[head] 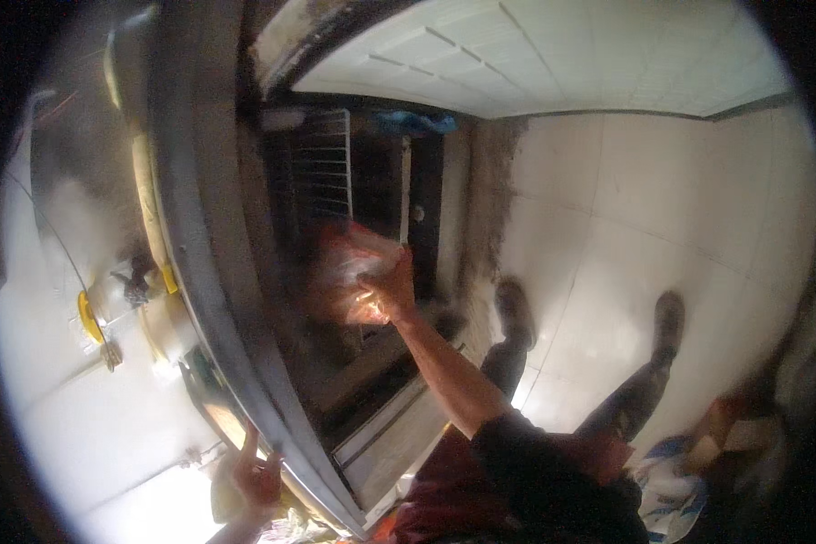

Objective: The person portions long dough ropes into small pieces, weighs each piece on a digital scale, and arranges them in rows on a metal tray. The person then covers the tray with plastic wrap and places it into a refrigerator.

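Observation:
A crinkled clear plastic bag with reddish and orange parts is in my right hand, whose fingers are closed on its edge. The bag is over a dark opening below a metal-edged counter or frame. Inside the opening stands a white wire rack, just beyond the bag. My left hand is at the lower left, by the metal edge, with its fingers apart and nothing plainly held. What the bag contains is blurred.
A blue cloth or plastic piece lies at the opening's far end. Left of the frame are a yellow object with a cord and a small black item. Pale floor tiles lie to the right; a white and blue bag is at lower right.

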`<state>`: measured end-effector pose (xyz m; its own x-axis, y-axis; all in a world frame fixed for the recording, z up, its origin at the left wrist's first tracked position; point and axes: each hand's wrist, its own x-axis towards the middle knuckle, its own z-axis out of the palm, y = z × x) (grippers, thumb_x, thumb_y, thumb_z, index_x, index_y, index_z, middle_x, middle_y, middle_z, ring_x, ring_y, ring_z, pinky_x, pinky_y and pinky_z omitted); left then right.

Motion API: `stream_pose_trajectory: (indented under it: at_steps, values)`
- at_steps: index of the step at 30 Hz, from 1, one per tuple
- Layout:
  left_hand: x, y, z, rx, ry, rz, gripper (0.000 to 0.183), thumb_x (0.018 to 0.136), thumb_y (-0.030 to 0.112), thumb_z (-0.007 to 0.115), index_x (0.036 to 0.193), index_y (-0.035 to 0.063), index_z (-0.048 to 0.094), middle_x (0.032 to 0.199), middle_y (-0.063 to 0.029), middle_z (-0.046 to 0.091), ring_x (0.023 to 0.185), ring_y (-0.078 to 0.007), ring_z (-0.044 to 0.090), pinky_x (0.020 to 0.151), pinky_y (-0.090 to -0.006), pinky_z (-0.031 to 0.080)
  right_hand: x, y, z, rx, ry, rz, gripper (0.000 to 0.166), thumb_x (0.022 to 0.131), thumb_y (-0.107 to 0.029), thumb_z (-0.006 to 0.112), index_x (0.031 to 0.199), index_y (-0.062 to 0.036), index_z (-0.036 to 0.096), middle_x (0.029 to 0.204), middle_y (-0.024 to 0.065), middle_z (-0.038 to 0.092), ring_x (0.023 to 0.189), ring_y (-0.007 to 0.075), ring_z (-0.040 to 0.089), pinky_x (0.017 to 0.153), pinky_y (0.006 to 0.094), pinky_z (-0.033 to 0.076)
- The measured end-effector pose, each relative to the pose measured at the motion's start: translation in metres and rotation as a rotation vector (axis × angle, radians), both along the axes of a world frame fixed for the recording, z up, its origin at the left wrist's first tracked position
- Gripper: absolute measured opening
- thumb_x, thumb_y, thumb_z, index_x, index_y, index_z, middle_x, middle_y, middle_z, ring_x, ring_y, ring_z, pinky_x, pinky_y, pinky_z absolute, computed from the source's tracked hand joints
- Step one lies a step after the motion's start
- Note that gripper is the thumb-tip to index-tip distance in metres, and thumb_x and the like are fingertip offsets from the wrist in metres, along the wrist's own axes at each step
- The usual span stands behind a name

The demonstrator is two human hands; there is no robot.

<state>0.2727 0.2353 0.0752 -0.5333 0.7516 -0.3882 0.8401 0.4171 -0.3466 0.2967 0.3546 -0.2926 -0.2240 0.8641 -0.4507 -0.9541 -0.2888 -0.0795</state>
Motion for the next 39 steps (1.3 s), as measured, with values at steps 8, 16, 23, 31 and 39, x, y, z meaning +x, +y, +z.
stream_pose_trajectory:
  at_steps: [8,16,23,31,39]
  values:
    - [-0.02,0.001,-0.006,0.27,-0.28,-0.176,0.061,0.075,-0.006,0.059,0.132,0.0033,0.039,0.131,-0.0149,0.043,0.117,-0.0217,0.048,0.086,-0.0281,0.049,0.006,-0.012,-0.052,0.097,0.355,0.312,0.035,0.062,0.0,0.07,0.095,0.0011,0.059,0.085,0.0115,0.063,0.076,0.0251,0.063,0.074,0.0386,0.053]
    - [-0.027,0.017,-0.013,0.429,-0.096,-0.254,0.045,0.073,0.009,0.069,0.116,0.0094,0.058,0.122,-0.0058,0.056,0.105,-0.0199,0.059,0.084,-0.0302,0.051,0.216,-0.107,-0.07,-0.074,-0.028,0.556,0.022,0.073,-0.011,0.061,0.085,0.0072,0.061,0.075,0.011,0.062,0.063,0.0216,0.061,0.06,0.0342,0.053]
    - [0.042,-0.132,-0.129,0.831,-0.387,0.029,0.032,0.08,0.012,0.064,0.108,0.0018,0.055,0.106,-0.0156,0.06,0.105,-0.0286,0.054,0.087,-0.0412,0.044,0.413,-0.183,-0.061,-0.163,-0.155,0.728,0.028,0.074,-0.011,0.06,0.096,0.0053,0.058,0.081,0.0107,0.062,0.069,0.0229,0.06,0.062,0.0357,0.052]
    - [-0.045,-0.131,-0.236,1.523,-0.717,0.877,0.056,0.077,0.023,0.072,0.117,0.0004,0.039,0.111,-0.0131,0.049,0.101,-0.0223,0.046,0.086,-0.034,0.04,0.458,-0.192,-0.052,-0.258,-0.324,0.574,0.041,0.083,-0.02,0.05,0.116,0.0037,0.046,0.104,0.0173,0.057,0.089,0.031,0.059,0.075,0.0455,0.051]
    - [0.143,-0.251,-0.255,1.441,-0.809,0.941,0.081,0.064,0.042,0.08,0.116,0.0005,0.034,0.111,-0.0125,0.04,0.104,-0.0244,0.041,0.087,-0.041,0.037,0.401,-0.116,-0.02,0.114,-0.471,1.015,0.038,0.077,-0.016,0.053,0.109,0.006,0.05,0.105,0.0179,0.056,0.095,0.03,0.058,0.08,0.0456,0.049]
